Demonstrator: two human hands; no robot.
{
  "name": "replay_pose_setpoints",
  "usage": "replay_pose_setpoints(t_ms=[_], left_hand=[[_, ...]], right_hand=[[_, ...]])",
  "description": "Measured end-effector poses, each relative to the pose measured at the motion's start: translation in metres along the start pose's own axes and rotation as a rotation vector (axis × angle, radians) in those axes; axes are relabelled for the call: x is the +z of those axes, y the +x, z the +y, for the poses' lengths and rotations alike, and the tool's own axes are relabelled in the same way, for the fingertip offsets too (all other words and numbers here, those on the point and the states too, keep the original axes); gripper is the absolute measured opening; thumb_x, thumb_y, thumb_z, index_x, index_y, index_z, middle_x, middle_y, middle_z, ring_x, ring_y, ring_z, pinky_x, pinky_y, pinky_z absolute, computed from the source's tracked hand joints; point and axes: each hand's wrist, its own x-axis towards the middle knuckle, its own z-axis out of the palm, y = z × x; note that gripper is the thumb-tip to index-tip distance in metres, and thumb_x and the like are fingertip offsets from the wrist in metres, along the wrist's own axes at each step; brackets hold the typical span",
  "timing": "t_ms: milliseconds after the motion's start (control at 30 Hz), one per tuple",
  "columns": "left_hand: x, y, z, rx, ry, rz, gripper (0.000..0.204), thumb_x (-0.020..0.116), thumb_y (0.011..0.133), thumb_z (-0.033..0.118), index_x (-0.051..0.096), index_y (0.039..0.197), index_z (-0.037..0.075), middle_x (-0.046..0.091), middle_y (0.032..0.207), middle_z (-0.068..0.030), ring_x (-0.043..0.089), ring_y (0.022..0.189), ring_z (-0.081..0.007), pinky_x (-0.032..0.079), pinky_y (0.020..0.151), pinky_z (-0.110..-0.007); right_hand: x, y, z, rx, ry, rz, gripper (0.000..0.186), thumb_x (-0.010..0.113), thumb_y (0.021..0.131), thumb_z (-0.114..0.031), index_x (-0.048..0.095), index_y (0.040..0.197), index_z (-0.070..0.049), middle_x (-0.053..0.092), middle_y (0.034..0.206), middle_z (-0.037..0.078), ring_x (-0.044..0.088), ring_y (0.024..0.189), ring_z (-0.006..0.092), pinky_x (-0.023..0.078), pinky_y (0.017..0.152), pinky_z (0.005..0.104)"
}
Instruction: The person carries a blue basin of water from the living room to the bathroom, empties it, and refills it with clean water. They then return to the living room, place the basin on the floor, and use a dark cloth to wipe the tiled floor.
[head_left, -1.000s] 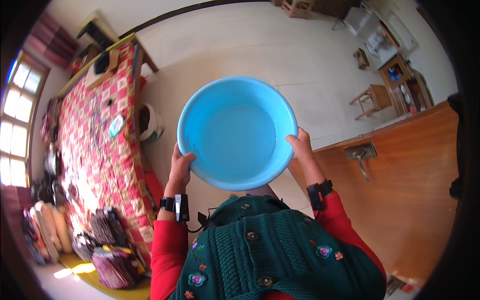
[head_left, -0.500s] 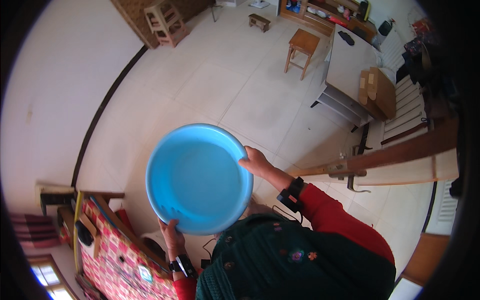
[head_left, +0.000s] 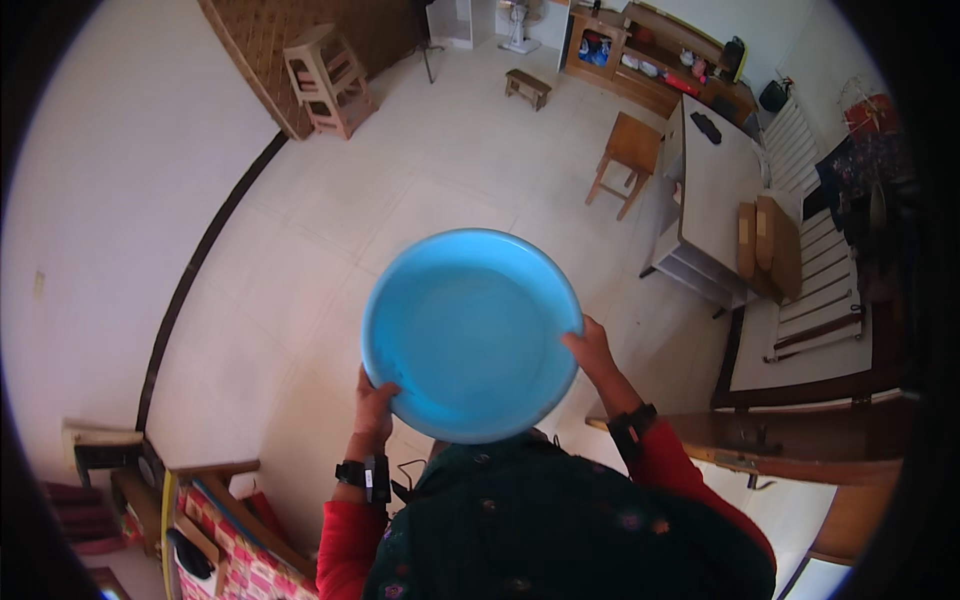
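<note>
A round light-blue plastic basin (head_left: 470,330) is held up in front of my body, its open side facing me. My left hand (head_left: 374,408) grips the rim at the lower left, the thumb lying over the inside edge. On the right side of the rim, my right hand (head_left: 592,350) holds on with its thumb inside and the other fingers hidden behind the wall. No contents can be made out in the basin. Both wrists carry black strapped devices, and red sleeves cover my forearms.
A wooden door (head_left: 760,440) stands open at the right. Beyond it is a grey desk (head_left: 715,190) with cardboard boxes (head_left: 770,245). A wooden stool (head_left: 632,145), a low bench (head_left: 527,88) and stacked plastic stools (head_left: 328,80) stand farther off. A bed (head_left: 235,545) is at lower left.
The basin and both hands have shifted rightward in view. More of the far room shows, and the door now lies lower in the picture. Both hands keep hold of the rim.
</note>
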Motion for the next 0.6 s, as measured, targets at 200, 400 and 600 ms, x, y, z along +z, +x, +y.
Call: replay_pose_setpoints(t_ms=[200,400,600], left_hand=[[0.04,0.145,0.057,-0.088,0.079,-0.224,0.068,0.053,0.069,-0.003,0.037,0.136,0.001,0.054,0.119,-0.0142,0.054,0.108,-0.0278,0.048,0.092,-0.037],[0.092,0.271,0.078,-0.111,0.117,-0.346,0.067,0.052,0.069,-0.003,0.038,0.135,0.001,0.052,0.123,-0.0148,0.053,0.11,-0.0287,0.047,0.095,-0.039],[0.154,0.371,0.1,-0.148,0.158,-0.34,0.068,0.051,0.068,-0.005,0.038,0.135,0.002,0.052,0.121,-0.0144,0.053,0.111,-0.0292,0.047,0.095,-0.038]], right_hand=[[-0.001,0.067,-0.025,0.102,-0.013,0.22,0.033,0.057,0.077,-0.013,0.059,0.103,0.007,0.066,0.089,0.017,0.064,0.079,0.0247,0.052,0.074,0.0359],[-0.002,0.168,-0.02,0.179,-0.01,0.348,0.035,0.058,0.077,-0.015,0.059,0.105,0.006,0.067,0.09,0.02,0.066,0.082,0.0296,0.053,0.075,0.0387],[-0.023,0.272,-0.018,0.199,-0.059,0.375,0.036,0.06,0.077,-0.017,0.059,0.104,0.006,0.067,0.09,0.022,0.067,0.082,0.033,0.053,0.076,0.041]])
